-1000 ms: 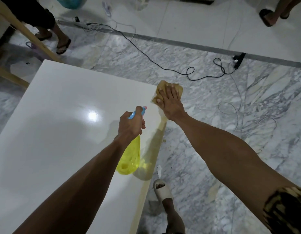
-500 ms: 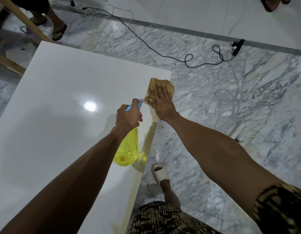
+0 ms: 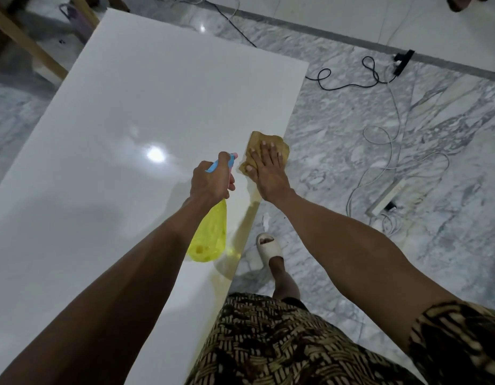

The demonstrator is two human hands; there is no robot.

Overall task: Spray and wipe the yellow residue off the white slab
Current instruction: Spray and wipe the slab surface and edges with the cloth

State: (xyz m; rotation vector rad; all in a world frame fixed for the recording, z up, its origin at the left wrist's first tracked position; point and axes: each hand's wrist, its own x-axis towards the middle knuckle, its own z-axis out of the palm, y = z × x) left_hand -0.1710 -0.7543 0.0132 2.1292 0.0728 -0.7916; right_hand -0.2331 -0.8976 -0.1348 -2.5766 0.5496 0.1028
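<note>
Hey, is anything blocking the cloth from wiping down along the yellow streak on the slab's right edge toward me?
Nothing visible does. The right hand presses the cloth flat at the white slab edge, and the yellow residue runs bare toward the person. The spray bottle, gripped by the left hand, hangs left of it.

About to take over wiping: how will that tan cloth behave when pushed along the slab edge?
Likely floppy: the cloth lies crumpled under the flat right hand. It may bunch or slip off, since it overhangs the slab edge.

Left hand curled, right hand seemingly flat, fingers straight.
</note>
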